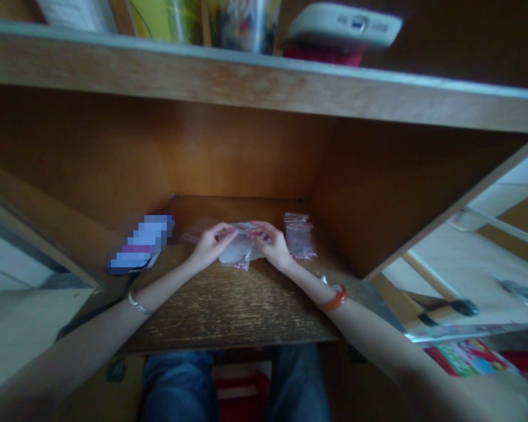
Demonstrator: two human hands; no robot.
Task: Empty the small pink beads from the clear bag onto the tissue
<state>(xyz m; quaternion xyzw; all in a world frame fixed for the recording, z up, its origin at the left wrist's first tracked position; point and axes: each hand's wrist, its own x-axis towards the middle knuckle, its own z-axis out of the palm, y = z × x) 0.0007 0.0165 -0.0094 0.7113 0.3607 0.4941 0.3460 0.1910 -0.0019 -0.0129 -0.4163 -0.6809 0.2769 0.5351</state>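
Head view: 2 bare hands, seen from above in dim light, working on a dark wooden desktop (pixel 229 310) inside a brown wooden cubby.

Clear zip-top bag (pixel 235 253): the landmark for all the rest. Crumpled, held up between both hands, with a pink-marked edge along its lower side. Long axis running roughly left to right across the view, with a flat end trailing out past the left hand.

Left hand (pixel 211 245): closed on the left part of the clear zip-top bag, fingers (pixel 222 232) curled over its top. Silver bangle (pixel 137 303) on the wrist.

Right hand (pixel 270 244): closed on the right part of the bag, fingers (pixel 257 228) meeting it from the other side, nearly touching the left fingers. Orange wristband (pixel 333 299) on the wrist.

Nearer hand: neither for the bag's middle, about midway between both grips. Left hand nearer the trailing flat end.

Right of the bag: stack of small zip-top bags (pixel 299 237), just beside the right hand, contents too small to tell.

Left of the bag: pixelated object (pixel 141 246), well apart, kind impossible to tell.

Below the bag: blue jeans (pixel 180 387), past the desk's front edge.

Above the bag: wooden shelf board (pixel 255 76), spanning the view.
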